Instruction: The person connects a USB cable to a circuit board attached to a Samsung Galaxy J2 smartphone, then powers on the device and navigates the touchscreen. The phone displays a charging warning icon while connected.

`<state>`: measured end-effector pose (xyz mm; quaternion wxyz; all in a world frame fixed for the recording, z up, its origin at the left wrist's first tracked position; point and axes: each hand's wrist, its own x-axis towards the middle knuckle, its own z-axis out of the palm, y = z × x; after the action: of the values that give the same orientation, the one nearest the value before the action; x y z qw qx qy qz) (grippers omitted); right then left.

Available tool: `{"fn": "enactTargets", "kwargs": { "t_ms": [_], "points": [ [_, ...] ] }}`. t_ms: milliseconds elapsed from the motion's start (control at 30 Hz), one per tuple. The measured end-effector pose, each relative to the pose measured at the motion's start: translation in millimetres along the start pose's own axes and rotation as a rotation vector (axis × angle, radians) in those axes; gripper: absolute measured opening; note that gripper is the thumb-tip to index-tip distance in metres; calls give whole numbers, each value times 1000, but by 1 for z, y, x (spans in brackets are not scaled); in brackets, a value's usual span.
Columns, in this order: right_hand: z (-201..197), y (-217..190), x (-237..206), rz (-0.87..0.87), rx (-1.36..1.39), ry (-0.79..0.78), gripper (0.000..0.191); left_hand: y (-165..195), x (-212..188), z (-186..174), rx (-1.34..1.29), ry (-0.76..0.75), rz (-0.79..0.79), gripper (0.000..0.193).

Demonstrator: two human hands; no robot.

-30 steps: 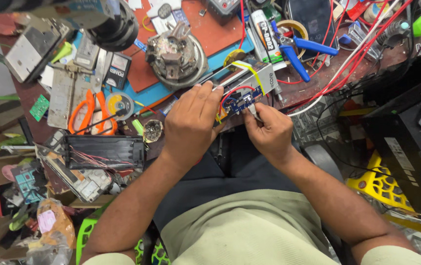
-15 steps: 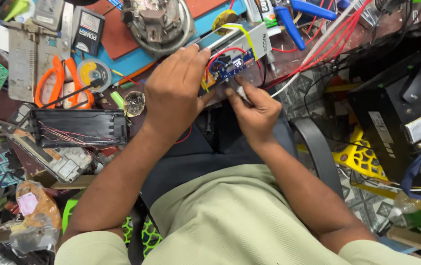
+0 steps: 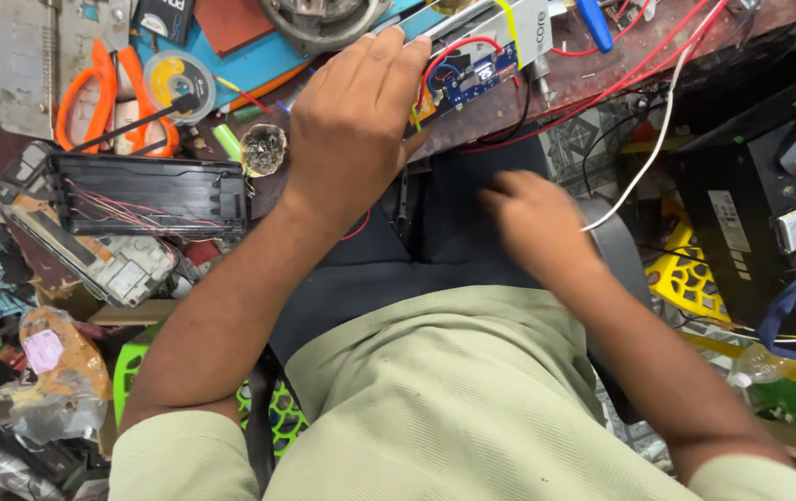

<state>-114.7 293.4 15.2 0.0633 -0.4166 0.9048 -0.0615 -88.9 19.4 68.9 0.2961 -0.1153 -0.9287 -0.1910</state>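
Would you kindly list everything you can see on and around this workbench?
Circuit board: one, blue, in a white casing at bench edge, under the left fingertips.
Pliers: one, orange handles, upper left.
Tape roll: one, yellow and grey, beside the pliers.
Black housing: one, wires inside, left.
Red wires: several, upper right.
Yellow crate: one, right.
Left hand: holds the casing.
Right hand: blurred, over the lap, apparently empty.

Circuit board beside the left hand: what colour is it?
Blue circuit board, clearest in the head view.
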Motion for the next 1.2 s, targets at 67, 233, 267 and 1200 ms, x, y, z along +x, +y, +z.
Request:
{"fn": "enactTargets", "kwargs": {
  "t_ms": [67, 233, 267, 1200],
  "points": [
    [34, -9, 25, -192, -218, 261, 30, 1, 2, 0, -1, 2, -2, 79],
    [86, -21, 66, 41, -508, -277, 36, 1, 6, -2, 13, 10, 10, 76],
    [91, -20, 74, 61, -515, -246, 37, 0, 6, -3, 8, 12, 8, 76],
    [-25, -16, 55, 341, 1452, 152, 36, 0, 11, -5, -6, 8, -19, 74]
  ]
}}
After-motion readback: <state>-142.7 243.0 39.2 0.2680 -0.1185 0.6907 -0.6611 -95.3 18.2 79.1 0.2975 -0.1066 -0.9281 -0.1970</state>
